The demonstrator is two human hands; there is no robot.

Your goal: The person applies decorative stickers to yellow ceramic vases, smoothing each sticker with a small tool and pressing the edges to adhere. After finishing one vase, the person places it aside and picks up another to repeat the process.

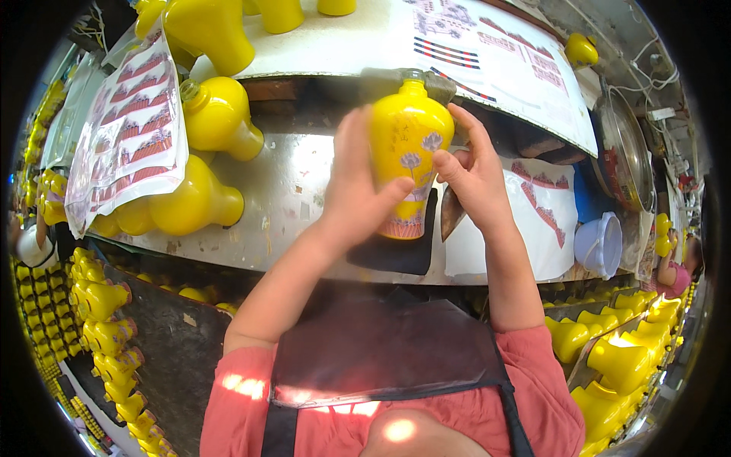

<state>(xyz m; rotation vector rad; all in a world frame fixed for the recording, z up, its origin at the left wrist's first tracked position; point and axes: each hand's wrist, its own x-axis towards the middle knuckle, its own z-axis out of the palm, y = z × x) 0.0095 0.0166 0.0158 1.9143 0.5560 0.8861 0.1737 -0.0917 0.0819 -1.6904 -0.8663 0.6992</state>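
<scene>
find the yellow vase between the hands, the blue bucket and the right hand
Yellow vase (406, 141), head view, decorated body.
Blue bucket (588, 244), head view, outer wall.
Right hand (478, 174), head view, middle of the hand.

Coral-pink shirt (327, 434) here, short sleeves (237, 365), sunlight splashing the left one! Over it, a dark, glossy apron (381, 350), a black strap (279, 434) each side. Left hand (356, 186) bare, right hand (480, 179) bare, forearms (278, 286) too!

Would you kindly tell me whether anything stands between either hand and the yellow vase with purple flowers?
Nothing visible does: the left hand and the right hand flank the yellow vase directly, with no object between. The dark mat shows only near its base.
</scene>
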